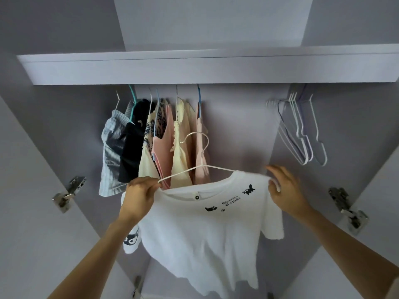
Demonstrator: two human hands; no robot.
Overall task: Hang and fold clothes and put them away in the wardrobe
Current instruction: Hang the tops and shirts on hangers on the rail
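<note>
T-shirt [207, 229]: white, small black prints across the chest; held up between the two hands in front of the open wardrobe; its right shoulder sits on the hanger, its left shoulder is not yet over the wire
Hanger [195, 167]: thin white wire, hook pointing up above and between the hands; its left arm is bare as far as the left hand
Left hand [141, 190]: fingers curled, pinching the collar edge together with the bare hanger tip
Right hand [285, 188]: thumb and fingers nipping the shirt's shoulder at the far hanger end; the other fingers spread loosely
Step in hand: dressing the hanger, by my reading; half done
Next move: seems to call for drawing the collar over the bare tip at the left hand, levelling the shirt, then lifting the hook to the rail; the rail itself is hidden under the shelf [207, 67]
Beyond the left hand: hung clothes [155, 143] packed close
Beyond the right hand: empty hangers [302, 130]; open space between the two groups, straight above the hook
</note>
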